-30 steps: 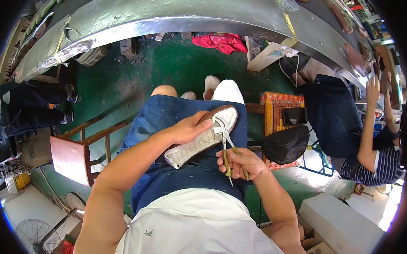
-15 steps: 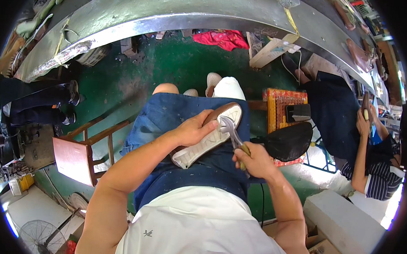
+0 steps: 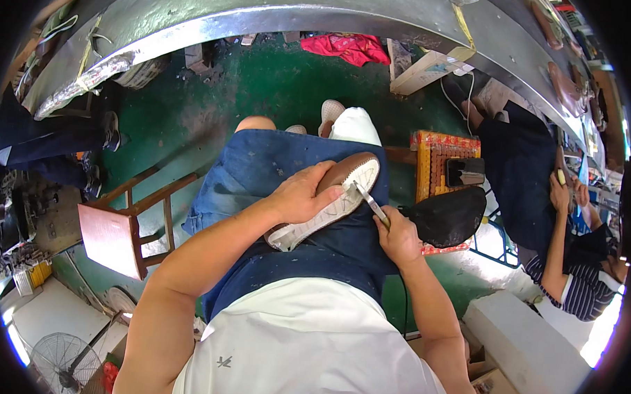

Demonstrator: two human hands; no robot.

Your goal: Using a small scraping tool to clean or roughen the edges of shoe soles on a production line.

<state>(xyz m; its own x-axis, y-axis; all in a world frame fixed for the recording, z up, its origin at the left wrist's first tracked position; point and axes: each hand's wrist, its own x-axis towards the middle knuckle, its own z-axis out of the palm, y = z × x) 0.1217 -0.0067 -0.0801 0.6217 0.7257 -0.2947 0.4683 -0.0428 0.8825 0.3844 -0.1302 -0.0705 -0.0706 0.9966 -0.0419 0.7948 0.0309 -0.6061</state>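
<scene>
head view shows your left hand clamped over the shoe on your lap, sole up, while your right hand, fisted on the thin tool, has swung its tip onto the sole edge just beside your left fingers, so trimming is underway.

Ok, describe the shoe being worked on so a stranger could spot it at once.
Start at the person's blue apron across the lap. On it lies the shoe, sole up, pinned by the left hand while the right hand puts a thin metal tool to it. Its pale tread sets it apart.
</scene>
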